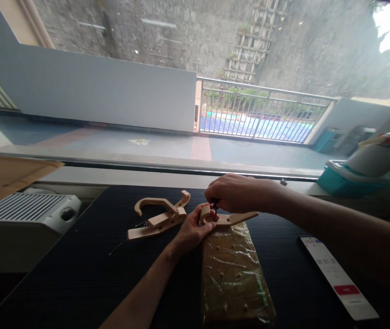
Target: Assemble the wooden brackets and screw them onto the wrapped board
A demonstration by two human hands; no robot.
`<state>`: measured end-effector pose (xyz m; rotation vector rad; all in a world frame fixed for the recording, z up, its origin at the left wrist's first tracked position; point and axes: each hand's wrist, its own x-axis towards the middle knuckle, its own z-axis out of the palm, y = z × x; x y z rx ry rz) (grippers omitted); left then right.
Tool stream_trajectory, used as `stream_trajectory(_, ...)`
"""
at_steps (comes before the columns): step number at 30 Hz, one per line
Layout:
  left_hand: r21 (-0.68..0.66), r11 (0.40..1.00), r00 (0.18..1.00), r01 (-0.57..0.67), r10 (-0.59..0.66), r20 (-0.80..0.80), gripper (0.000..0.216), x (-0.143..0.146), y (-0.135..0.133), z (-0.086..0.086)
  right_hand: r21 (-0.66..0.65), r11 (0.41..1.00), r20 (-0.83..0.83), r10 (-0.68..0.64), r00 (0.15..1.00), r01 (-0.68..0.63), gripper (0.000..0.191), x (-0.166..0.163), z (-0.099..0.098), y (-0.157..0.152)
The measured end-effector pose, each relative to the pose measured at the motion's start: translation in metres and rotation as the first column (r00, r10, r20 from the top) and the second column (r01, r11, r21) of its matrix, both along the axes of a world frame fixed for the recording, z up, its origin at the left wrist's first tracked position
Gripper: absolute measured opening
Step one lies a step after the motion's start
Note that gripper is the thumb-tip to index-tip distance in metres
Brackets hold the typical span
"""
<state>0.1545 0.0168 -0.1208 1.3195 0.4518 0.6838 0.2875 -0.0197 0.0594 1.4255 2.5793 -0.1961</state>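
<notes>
In the head view, the left hand [195,225] grips the curled end of a wooden hook [235,220] at the far edge of a film-wrapped block [229,288], and the right hand [227,191] is closed around a dark tool [216,212] pointing down at the hook. More wooden hooks [162,218] lie toward the far edge of the black table [78,283], left of the block, and a phone [339,278] lies beyond the block's right edge.

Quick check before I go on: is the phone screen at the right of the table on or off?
On: the phone has a bright white display showing timer digits and a red button.
</notes>
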Motion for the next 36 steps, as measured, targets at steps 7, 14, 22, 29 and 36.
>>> stream_trajectory(7,0.003,1.000,0.999,-0.006,0.006,-0.046,0.028,-0.001,-0.001,0.001,-0.015,0.999,-0.063,0.041,0.997,-0.042,0.013,-0.003,0.000,-0.005)
stream_trajectory(14,0.002,0.999,0.999,-0.034,0.034,-0.009,0.027,0.002,-0.002,-0.001,-0.012,1.000,-0.072,0.002,0.997,-0.003,0.012,0.003,-0.002,-0.006)
stream_trajectory(22,0.082,0.997,1.000,0.007,-0.008,0.013,0.022,0.000,0.000,-0.005,0.007,0.998,0.124,-0.058,0.991,0.057,0.017,-0.001,0.000,-0.002)
stream_trajectory(29,-0.025,1.000,1.000,-0.001,0.001,0.019,0.038,0.001,-0.002,0.001,0.001,0.998,0.116,-0.057,0.992,0.057,0.016,-0.004,-0.001,-0.001)
stream_trajectory(36,-0.051,0.998,1.000,-0.024,0.024,0.016,0.041,0.001,-0.004,0.005,-0.013,0.981,0.134,-0.192,0.972,0.196,0.014,0.001,0.001,-0.002)
